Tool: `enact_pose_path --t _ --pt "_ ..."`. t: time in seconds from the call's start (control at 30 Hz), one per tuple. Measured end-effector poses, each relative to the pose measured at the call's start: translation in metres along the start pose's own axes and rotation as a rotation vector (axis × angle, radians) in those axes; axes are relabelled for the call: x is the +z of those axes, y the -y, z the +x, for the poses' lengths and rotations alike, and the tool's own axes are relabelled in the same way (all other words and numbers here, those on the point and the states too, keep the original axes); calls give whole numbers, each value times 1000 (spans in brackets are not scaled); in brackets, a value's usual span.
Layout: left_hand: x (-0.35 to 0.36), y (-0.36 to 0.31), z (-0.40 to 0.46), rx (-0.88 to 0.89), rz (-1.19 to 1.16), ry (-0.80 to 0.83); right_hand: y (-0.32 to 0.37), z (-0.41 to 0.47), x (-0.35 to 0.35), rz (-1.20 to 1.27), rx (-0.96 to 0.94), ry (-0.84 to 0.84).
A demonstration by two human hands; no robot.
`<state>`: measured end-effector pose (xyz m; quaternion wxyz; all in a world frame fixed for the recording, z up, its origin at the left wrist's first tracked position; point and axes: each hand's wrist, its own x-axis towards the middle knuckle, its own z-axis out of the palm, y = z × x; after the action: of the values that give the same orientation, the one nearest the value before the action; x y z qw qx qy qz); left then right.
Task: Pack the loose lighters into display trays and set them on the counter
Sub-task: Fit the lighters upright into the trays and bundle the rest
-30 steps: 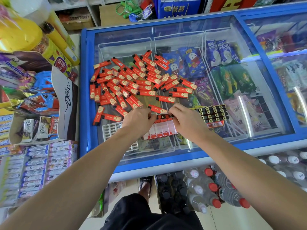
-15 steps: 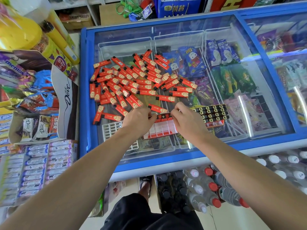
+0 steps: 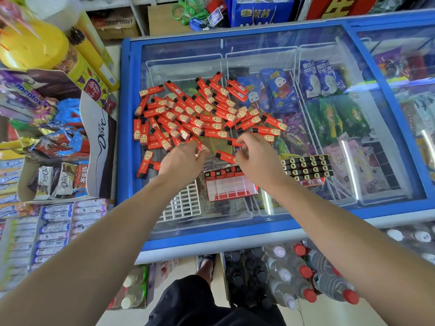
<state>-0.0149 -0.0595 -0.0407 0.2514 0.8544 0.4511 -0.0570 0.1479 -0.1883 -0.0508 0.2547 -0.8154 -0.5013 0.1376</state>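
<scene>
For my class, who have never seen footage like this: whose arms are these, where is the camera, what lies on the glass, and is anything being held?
No machine here: a person wears a camera on the head, looking down at their own arms. The left hand and right hand reach into a pile of red lighters on a shop freezer lid. Each hand seems to pinch one lighter, though blur hides details. Nearer the person sit a partly filled tray, a full tray and an empty white grid.
</scene>
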Motion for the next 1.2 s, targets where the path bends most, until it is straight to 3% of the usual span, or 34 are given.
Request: enact_pose_path --t 0.13,0.33,0.5,0.83,1.03,1.2 --pt "-10 25 13 -167 91 54 10 34 8 -59 129 238" --pt "-5 48 28 -341 32 147 22 67 26 -196 294 477" --pt "0 47 38 -373 -11 129 25 81 35 -263 351 563" --pt "17 46 47 -364 -49 34 31 88 48 -503 289 628" --pt "12 48 45 -399 -248 14 42 93 39 -305 232 631" --pt "-2 51 45 -460 -474 -98 55 99 46 17 349 543"
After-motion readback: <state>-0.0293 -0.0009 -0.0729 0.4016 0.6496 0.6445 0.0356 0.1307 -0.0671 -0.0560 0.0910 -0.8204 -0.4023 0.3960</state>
